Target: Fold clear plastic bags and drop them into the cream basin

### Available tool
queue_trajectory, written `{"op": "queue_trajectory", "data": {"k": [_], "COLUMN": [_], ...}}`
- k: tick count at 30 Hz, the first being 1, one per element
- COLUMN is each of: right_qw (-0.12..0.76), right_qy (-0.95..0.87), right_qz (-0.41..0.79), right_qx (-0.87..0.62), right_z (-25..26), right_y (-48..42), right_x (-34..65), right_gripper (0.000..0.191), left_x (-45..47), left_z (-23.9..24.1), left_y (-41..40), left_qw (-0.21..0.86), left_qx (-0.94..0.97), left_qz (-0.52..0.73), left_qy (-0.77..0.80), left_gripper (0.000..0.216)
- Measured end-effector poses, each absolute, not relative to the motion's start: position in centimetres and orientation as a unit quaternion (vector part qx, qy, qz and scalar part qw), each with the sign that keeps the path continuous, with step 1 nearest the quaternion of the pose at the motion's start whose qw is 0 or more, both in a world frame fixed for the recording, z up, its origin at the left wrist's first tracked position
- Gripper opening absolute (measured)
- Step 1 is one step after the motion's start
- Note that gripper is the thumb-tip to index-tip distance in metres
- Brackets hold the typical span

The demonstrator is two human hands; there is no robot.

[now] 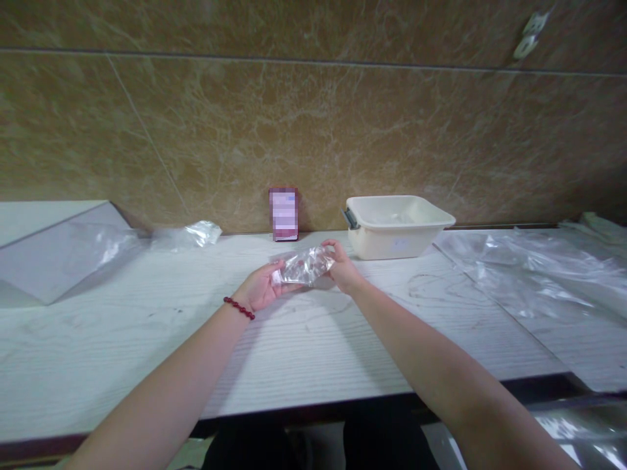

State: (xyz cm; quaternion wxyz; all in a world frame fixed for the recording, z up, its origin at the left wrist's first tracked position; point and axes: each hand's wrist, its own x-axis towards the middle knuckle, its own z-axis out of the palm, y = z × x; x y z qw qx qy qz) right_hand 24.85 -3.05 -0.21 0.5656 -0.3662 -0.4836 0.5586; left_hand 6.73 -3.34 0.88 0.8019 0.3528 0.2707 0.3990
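Note:
Between my two hands, just above the white wood-grain table [294, 352], is a small clear plastic bag [306, 266], crinkled and shiny. My left hand [264, 285] grips its left end, thumb on top and fingers underneath. At the other end, my right hand [343, 269] pinches the bag's right edge. Reflections on the film hide whether anything lies inside. A red bead bracelet [239, 308] circles my left wrist.
A cream plastic tub [399, 241] with a grey handle stands behind my right hand. Against the marbled wall [313, 130] leans a phone [284, 215]. Clear plastic sheeting [533, 274] spreads at right. A white box [63, 254] and crumpled plastic [203, 233] lie at left.

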Motion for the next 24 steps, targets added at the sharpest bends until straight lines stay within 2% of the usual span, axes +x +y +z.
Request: {"op": "queue_trajectory", "data": {"k": [2,4,7,13,18,24], "right_qw": [0.585,0.58,0.539,0.473,0.43,0.459], "right_qy": [-0.486,-0.508,-0.543,-0.595,-0.655,-0.655], "right_qz": [0.533,0.512,0.503,0.467,0.437,0.404], "right_qx": [-0.37,-0.379,-0.401,-0.451,-0.44,-0.445], "right_z": [-0.2,-0.3,-0.6,-0.5,-0.7,-1.2], "right_y": [-2.8,-2.7,-2.6,-3.0,-3.1,-2.7], "right_x": [24.9,24.9,24.8,24.9,25.2,25.4], "right_gripper": [0.037,0.031,0.024,0.03,0.025,0.024], "left_x": [6.6,6.5,6.4,6.5,6.3,6.2], "left_z": [1.0,1.1,1.3,1.5,1.4,1.3], "left_y": [-3.2,-3.1,-3.1,-3.5,-3.5,-3.3], "left_qw": [0.787,0.772,0.758,0.758,0.751,0.756], "left_qx": [0.353,0.353,0.357,0.382,0.397,0.397], "left_qz": [0.43,0.456,0.474,0.467,0.467,0.454], "left_qy": [0.268,0.268,0.269,0.247,0.248,0.254], "left_gripper": [0.028,0.028,0.03,0.034,0.036,0.039]}}
